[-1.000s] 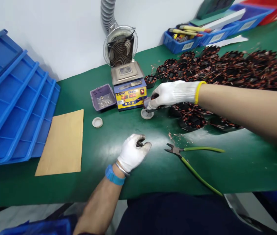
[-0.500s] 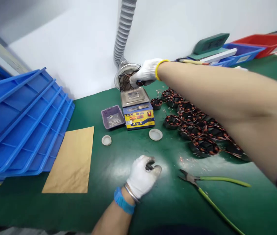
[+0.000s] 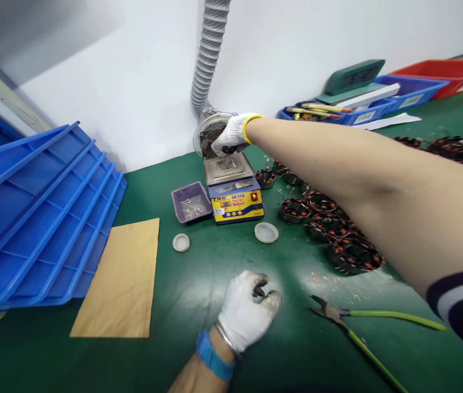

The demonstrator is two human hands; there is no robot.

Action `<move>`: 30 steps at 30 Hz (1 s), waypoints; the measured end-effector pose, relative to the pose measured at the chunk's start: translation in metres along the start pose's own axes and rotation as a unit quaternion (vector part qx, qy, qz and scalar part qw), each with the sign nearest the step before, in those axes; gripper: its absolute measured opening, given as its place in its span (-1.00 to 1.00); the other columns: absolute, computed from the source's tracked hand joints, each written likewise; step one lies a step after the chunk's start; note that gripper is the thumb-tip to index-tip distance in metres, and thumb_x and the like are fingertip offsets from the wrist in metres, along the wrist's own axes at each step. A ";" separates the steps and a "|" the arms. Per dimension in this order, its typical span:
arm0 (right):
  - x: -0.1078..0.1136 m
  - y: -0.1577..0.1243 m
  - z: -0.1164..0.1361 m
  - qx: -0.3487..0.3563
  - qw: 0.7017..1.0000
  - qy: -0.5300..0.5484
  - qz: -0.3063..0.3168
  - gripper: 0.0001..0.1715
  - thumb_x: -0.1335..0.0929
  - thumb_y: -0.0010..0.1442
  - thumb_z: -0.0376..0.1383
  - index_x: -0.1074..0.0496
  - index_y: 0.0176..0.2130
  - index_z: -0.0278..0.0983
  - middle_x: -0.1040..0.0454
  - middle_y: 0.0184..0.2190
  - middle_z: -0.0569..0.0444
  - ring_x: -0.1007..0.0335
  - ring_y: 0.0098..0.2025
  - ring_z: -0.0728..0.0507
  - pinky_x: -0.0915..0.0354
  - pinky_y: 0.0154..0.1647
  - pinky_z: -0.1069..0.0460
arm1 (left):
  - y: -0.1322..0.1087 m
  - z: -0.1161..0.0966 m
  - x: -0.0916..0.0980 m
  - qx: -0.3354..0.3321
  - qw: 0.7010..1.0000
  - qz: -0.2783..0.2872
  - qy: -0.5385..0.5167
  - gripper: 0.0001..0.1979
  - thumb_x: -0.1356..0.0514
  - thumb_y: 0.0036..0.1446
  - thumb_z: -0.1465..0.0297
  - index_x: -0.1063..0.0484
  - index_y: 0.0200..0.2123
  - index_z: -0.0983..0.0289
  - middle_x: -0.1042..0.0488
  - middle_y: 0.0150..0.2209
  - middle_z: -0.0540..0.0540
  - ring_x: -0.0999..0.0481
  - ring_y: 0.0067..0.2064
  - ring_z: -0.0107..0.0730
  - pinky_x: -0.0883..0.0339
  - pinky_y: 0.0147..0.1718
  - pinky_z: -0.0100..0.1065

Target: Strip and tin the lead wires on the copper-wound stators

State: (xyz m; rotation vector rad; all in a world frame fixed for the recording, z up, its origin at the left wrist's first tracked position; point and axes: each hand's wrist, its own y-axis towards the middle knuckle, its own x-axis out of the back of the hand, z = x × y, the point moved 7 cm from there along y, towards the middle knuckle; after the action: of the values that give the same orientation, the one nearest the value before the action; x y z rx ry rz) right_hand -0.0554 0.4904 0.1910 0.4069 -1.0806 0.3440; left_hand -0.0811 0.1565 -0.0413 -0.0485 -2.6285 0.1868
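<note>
Over the solder pot (image 3: 229, 169) at the back, my right hand (image 3: 233, 134), in a white glove with a yellow cuff, is closed around a dark wound motor stator (image 3: 229, 149). Most of that stator is hidden by the fingers. Wires seem to hang from it towards the pot's bright square surface. My left hand (image 3: 250, 311), gloved with blackened fingertips, is at the green table near the front. Its thumb and fingers are curled but apart, with nothing visible held. Right of it lie side cutters (image 3: 337, 315) with green handles, jaws spread.
More wound stators (image 3: 356, 255) cluster under my right forearm. A purple tray (image 3: 192, 203) of metal bits stands left of the pot, with two shallow dishes (image 3: 266, 232) in front. Brown paper (image 3: 120, 278) and blue crates (image 3: 38, 213) are left. An exhaust hose (image 3: 210, 49) hangs behind.
My right hand and the stator have come lower and closer over the pot. The view has shifted slightly; my left hand keeps nearly the same curled pose. The pot's display digits differ.
</note>
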 end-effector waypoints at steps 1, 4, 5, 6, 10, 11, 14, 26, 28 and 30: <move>0.003 -0.001 -0.002 -0.024 0.999 -0.022 0.018 -0.51 -0.45 0.53 -0.11 -0.57 -0.07 -0.58 -0.63 -0.10 0.03 -0.67 -0.05 -0.16 -0.56 0.06 -0.13 | 0.000 0.000 0.000 0.000 1.000 0.000 -0.001 -0.71 -0.38 0.16 0.28 -0.70 -0.07 0.25 -0.71 -0.09 0.26 -0.72 -0.10 0.00 -0.60 0.01 -0.05; 0.017 -0.006 0.002 -0.051 0.994 -0.097 0.021 -0.31 -0.53 0.33 -0.01 -0.52 -0.28 -0.69 -0.66 -0.09 -0.10 -0.66 0.08 -0.34 -0.46 0.22 -0.27 | 0.000 -0.002 0.000 0.000 1.000 0.003 -0.002 -0.70 -0.37 0.16 0.29 -0.70 -0.06 0.26 -0.71 -0.09 0.26 -0.72 -0.08 0.03 -0.60 0.02 -0.03; 0.020 -0.008 0.005 -0.045 0.992 -0.118 0.009 -0.33 -0.59 0.23 -0.04 -0.52 -0.26 -0.69 -0.67 -0.02 -0.20 -0.62 0.17 -0.41 -0.41 0.28 -0.33 | 0.000 -0.002 0.000 -0.001 1.000 0.004 0.000 -0.70 -0.37 0.16 0.30 -0.70 -0.06 0.27 -0.71 -0.09 0.27 -0.73 -0.08 0.03 -0.60 0.02 -0.03; 0.021 -0.011 0.007 -0.035 0.990 -0.136 -0.004 -0.36 -0.64 0.16 -0.10 -0.54 -0.20 -0.68 -0.66 0.08 -0.28 -0.57 0.25 -0.46 -0.36 0.34 -0.37 | 0.000 -0.003 0.000 -0.001 1.000 0.005 0.003 -0.70 -0.37 0.16 0.30 -0.70 -0.06 0.27 -0.71 -0.09 0.27 -0.73 -0.08 0.04 -0.60 0.02 -0.03; 0.006 -0.022 0.008 0.008 0.985 -0.166 -0.054 -0.46 -0.61 0.29 -0.27 -0.56 0.14 -0.52 -0.51 0.37 -0.31 -0.43 0.42 -0.39 -0.28 0.46 -0.41 | 0.000 -0.003 0.000 -0.004 1.000 0.007 0.019 -0.68 -0.36 0.17 0.29 -0.70 -0.04 0.29 -0.71 -0.10 0.27 -0.72 -0.08 0.04 -0.60 0.01 -0.02; 0.000 -0.024 0.007 0.016 0.984 -0.164 -0.063 -0.48 -0.57 0.36 -0.23 -0.55 0.20 -0.43 -0.50 0.38 -0.27 -0.44 0.41 -0.36 -0.32 0.45 -0.41 | 0.000 -0.002 0.000 -0.004 1.000 0.008 0.020 -0.68 -0.36 0.17 0.29 -0.71 -0.04 0.28 -0.71 -0.10 0.27 -0.72 -0.09 0.03 -0.60 0.01 -0.03; -0.017 -0.027 0.005 0.034 0.986 -0.152 -0.068 -0.52 -0.43 0.54 -0.15 -0.50 0.27 -0.41 -0.54 0.32 -0.25 -0.43 0.37 -0.30 -0.32 0.44 -0.36 | 0.000 -0.001 -0.002 -0.004 1.000 0.007 0.016 -0.67 -0.37 0.18 0.27 -0.71 -0.03 0.28 -0.71 -0.10 0.25 -0.72 -0.09 0.00 -0.61 0.00 -0.05; 0.028 -0.061 0.010 0.009 0.981 -0.191 -0.041 -0.24 -0.61 0.14 -0.31 -0.49 0.26 -0.50 -0.41 0.35 -0.45 -0.37 0.34 -0.55 -0.30 0.35 -0.51 | 0.001 0.002 -0.003 0.006 1.000 -0.008 -0.013 -0.67 -0.41 0.16 0.34 -0.67 -0.01 0.29 -0.70 -0.07 0.24 -0.70 -0.10 -0.09 -0.59 0.01 -0.11; 0.045 -0.084 0.004 -0.012 0.983 -0.177 -0.049 -0.16 -0.63 0.11 -0.13 -0.53 0.28 -0.41 -0.44 0.32 -0.41 -0.46 0.27 -0.59 -0.39 0.25 -0.50 | 0.000 0.004 0.000 0.016 0.999 -0.029 -0.038 -0.67 -0.41 0.15 0.38 -0.65 0.00 0.28 -0.70 -0.08 0.21 -0.67 -0.14 -0.16 -0.58 -0.01 -0.14; 0.053 -0.116 -0.007 -0.042 0.985 -0.156 -0.053 -0.09 -0.63 0.09 -0.02 -0.54 0.30 -0.33 -0.51 0.26 -0.34 -0.55 0.18 -0.56 -0.49 0.16 -0.44 | -0.002 0.006 0.006 0.027 0.993 -0.058 -0.095 -0.67 -0.42 0.14 0.36 -0.62 -0.01 0.27 -0.70 -0.10 0.20 -0.66 -0.15 -0.21 -0.58 -0.03 -0.17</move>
State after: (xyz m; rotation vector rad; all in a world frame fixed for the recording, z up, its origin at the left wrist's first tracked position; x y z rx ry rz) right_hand 0.0265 0.3962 0.2182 0.4497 -1.3682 0.1410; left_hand -0.0896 0.1543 -0.0434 0.1486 -2.8043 0.2322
